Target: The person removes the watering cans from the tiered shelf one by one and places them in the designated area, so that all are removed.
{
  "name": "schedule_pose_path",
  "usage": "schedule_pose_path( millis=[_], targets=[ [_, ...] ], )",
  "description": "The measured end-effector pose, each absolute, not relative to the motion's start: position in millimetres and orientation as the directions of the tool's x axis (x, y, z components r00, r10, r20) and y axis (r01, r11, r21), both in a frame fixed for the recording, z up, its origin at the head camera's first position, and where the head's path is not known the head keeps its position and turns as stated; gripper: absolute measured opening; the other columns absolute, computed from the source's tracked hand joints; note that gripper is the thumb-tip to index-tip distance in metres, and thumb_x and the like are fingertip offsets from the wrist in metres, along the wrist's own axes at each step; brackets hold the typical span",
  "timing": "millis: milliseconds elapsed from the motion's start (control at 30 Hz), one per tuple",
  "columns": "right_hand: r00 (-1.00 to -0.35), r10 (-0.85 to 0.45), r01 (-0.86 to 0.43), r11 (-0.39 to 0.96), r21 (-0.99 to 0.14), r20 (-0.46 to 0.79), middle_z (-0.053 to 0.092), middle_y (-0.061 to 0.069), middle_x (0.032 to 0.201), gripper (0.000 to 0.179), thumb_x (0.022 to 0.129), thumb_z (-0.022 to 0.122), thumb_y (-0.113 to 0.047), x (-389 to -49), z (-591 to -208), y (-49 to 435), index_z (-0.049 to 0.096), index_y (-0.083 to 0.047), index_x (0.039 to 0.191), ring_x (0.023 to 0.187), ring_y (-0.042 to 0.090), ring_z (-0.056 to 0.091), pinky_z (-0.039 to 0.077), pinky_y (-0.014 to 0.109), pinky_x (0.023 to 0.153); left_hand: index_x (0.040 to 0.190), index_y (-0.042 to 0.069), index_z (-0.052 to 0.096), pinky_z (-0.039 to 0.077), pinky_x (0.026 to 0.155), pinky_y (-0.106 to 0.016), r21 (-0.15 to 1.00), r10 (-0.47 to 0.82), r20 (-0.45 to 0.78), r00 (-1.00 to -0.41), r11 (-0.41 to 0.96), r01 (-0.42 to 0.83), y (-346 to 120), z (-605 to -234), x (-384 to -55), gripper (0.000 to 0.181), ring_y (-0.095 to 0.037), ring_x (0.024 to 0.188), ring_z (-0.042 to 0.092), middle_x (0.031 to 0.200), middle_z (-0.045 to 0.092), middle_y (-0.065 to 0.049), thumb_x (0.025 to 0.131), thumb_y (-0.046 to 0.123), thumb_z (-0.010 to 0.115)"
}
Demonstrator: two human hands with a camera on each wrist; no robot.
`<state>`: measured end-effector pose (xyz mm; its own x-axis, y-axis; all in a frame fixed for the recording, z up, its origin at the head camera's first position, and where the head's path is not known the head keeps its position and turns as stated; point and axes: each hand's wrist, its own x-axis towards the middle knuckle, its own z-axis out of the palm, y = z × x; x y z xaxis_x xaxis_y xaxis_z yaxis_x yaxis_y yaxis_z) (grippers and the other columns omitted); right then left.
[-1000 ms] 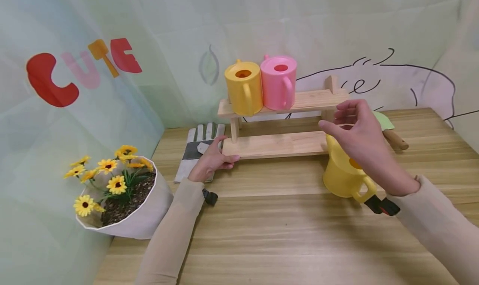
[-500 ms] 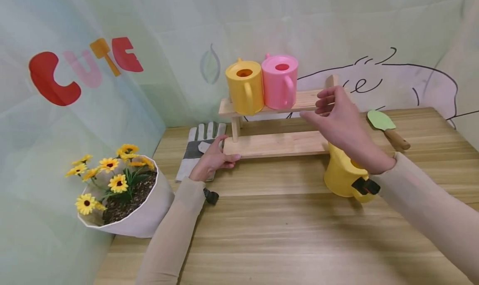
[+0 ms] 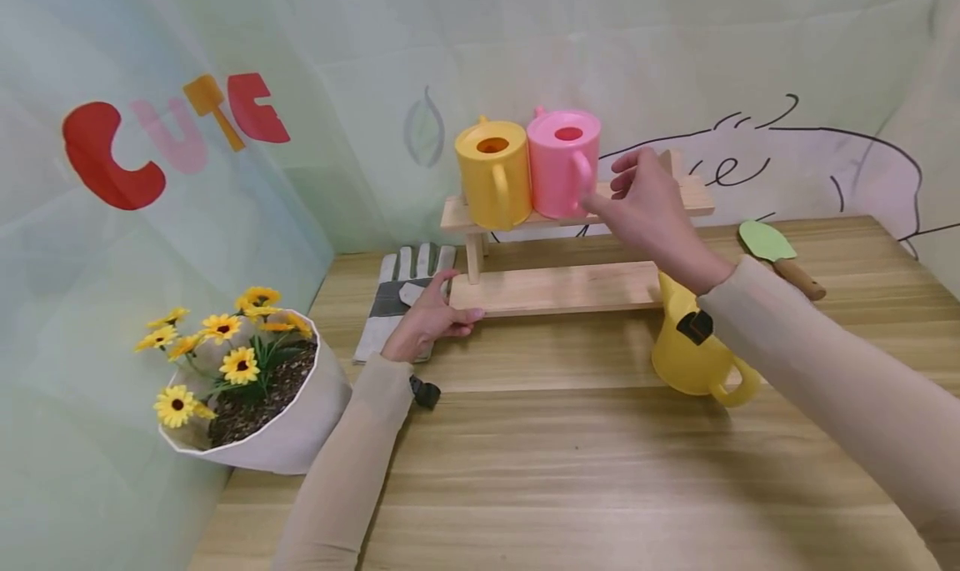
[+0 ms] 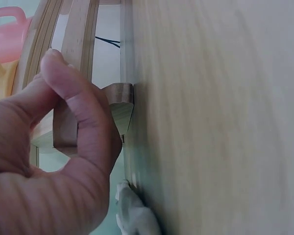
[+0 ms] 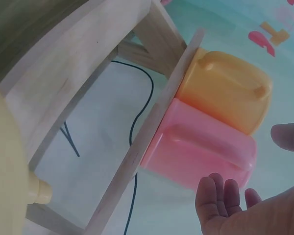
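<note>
My left hand [image 3: 431, 317] grips the left end of the two-tier wooden shelf [image 3: 555, 289] at its lower board, with thumb and fingers around the edge in the left wrist view. On the upper board stand a yellow watering can [image 3: 480, 179] and a pink watering can [image 3: 551, 175], side by side with handles facing me. My right hand [image 3: 648, 208] is just right of the pink can, fingers and thumb spread apart and holding nothing. Another yellow watering can [image 3: 682, 358] stands on the table below the right forearm, which partly covers it.
A white pot [image 3: 315, 413] with yellow flowers stands at the left. Behind my left hand lies a grey-and-white work glove [image 3: 382, 304]. To the right of the shelf is a green trowel [image 3: 767, 242] with a wooden handle. A printed cloth backdrop [image 3: 360, 46] closes off the back.
My right hand has moved left and toward the back, from above the yellow watering can on the table to beside the pink one. The left hand has stayed on the shelf.
</note>
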<state>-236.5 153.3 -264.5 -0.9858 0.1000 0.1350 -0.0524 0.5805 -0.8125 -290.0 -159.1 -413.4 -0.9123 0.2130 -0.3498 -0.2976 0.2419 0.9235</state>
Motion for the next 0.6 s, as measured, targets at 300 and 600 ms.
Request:
schedule_pose_path(
  millis=[300, 600],
  targets=[
    [-0.992, 0.092, -0.015, 0.601, -0.799, 0.087, 0.053, 0.019, 0.146, 0.068, 0.102, 0.071, -0.038, -255.8, -261.1, 144.8, 0.039, -0.003, 0.151, 0.124, 0.032, 0.054, 0.058, 0.039, 0.094, 0.173, 0.021, 0.018, 0.058, 0.058, -0.017, 0.923, 0.211, -0.350, -0.913, 0.245, -0.297, -158.5, -414.0, -290.4, 0.100, -0.009, 0.061, 0.066, 0.086, 0.072, -0.006, 0.098, -0.001, 0.079],
    [-0.990, 0.104, -0.018, 0.596, -0.803, 0.100, 0.053, 0.019, 0.142, 0.062, 0.103, 0.070, -0.033, -267.7, -264.3, 140.5, 0.040, -0.004, 0.148, 0.122, 0.030, 0.054, 0.060, 0.034, 0.093, 0.173, 0.021, 0.018, 0.058, 0.058, -0.018, 0.920, 0.206, -0.353, -0.912, 0.253, -0.299, -159.3, -416.0, -290.9, 0.100, -0.009, 0.061, 0.066, 0.085, 0.071, -0.006, 0.097, -0.002, 0.079]
  ],
)
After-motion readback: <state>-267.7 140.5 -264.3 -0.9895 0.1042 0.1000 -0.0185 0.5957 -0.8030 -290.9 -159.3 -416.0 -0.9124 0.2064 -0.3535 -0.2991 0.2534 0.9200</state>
